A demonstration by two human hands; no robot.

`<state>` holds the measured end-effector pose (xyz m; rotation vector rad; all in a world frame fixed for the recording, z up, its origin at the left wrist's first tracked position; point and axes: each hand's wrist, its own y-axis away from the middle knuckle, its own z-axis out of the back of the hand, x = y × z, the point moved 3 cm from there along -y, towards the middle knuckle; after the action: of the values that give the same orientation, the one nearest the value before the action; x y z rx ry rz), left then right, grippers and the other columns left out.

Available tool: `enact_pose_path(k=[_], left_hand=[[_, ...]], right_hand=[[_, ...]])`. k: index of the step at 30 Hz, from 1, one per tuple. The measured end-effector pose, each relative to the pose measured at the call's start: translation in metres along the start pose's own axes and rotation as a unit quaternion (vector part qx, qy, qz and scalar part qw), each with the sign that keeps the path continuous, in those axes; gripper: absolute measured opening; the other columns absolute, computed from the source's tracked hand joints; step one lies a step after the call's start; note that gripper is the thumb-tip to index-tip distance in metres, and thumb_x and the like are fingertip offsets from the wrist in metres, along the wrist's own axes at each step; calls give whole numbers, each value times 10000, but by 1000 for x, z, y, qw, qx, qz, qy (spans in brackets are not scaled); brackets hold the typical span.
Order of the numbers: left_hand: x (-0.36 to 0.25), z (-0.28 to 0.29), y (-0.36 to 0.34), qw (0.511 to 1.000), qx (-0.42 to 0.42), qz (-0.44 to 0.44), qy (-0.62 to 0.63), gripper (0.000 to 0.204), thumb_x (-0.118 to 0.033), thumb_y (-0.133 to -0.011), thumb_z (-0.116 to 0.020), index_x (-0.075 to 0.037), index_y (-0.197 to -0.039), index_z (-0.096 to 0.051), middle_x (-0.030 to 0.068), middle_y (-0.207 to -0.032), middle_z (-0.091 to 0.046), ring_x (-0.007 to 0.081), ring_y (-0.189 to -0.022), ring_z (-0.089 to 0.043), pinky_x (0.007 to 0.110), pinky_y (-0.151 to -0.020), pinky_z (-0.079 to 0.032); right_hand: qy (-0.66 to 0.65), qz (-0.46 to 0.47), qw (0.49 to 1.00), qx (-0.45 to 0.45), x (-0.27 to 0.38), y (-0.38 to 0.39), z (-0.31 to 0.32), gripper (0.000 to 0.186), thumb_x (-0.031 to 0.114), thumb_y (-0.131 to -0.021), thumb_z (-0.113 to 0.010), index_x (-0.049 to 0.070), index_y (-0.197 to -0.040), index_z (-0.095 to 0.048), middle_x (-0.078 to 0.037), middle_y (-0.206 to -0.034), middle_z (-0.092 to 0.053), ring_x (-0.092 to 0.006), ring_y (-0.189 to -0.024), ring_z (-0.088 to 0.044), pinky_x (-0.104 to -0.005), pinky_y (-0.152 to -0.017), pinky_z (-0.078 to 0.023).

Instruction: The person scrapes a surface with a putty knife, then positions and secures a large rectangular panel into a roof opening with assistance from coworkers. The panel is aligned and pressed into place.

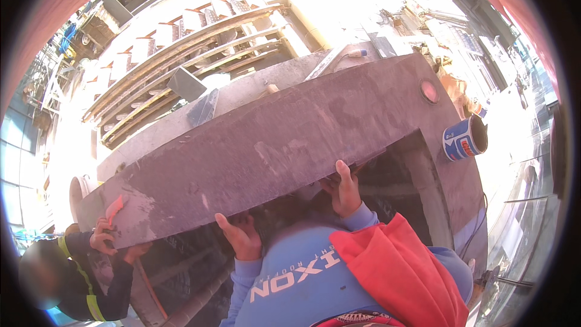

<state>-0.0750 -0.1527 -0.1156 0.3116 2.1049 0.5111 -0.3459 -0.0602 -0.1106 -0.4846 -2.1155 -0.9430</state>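
Observation:
A long grey-brown stone slab (242, 157) stretches across the view in front of me. My left hand (244, 234) grips its near edge, with the thumb up and the fingers partly hidden under the edge. Farther right along the same edge is my right hand (346, 192), also thumb up, its fingers mostly out of sight beneath the slab. At the slab's left end a co-worker's hands (104, 236) touch the corner. One of them holds a flat orange-red piece (114, 208) against the top face.
A blue can (465, 139) lies on its side on the right-hand ledge (457, 188). Near the slab's far right corner is a pinkish-red disc (430, 91). Timber pallets (200, 54) lie beyond, and a pale bucket (80, 189) stands left. Dark openings show below the slab.

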Motion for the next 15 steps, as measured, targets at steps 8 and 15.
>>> enact_pose_path(k=[8, 15], left_hand=[[-1, -10, 0, 999, 7, -20, -28, 840, -759, -969, -519, -158, -1543, -393, 45, -1461, -497, 253, -1268, -487, 405, -1044, -398], [5, 1, -7, 999, -6, -12, -30, 876, -800, -958, -476, -152, -1544, -401, 50, -1455, -503, 253, -1231, -510, 369, -1019, -400]], right_hand=[[15, -8, 999, -30, -8, -9, 6, 737, 570, -952, -677, 34, -1432, -515, -140, -1347, -633, -285, -1246, -604, -474, -1061, -464], [20, -11, 999, -30, 1, -2, -5, 800, 601, -947, -665, 23, -1468, -480, -157, -1413, -591, -291, -1290, -567, -471, -1085, -437]])
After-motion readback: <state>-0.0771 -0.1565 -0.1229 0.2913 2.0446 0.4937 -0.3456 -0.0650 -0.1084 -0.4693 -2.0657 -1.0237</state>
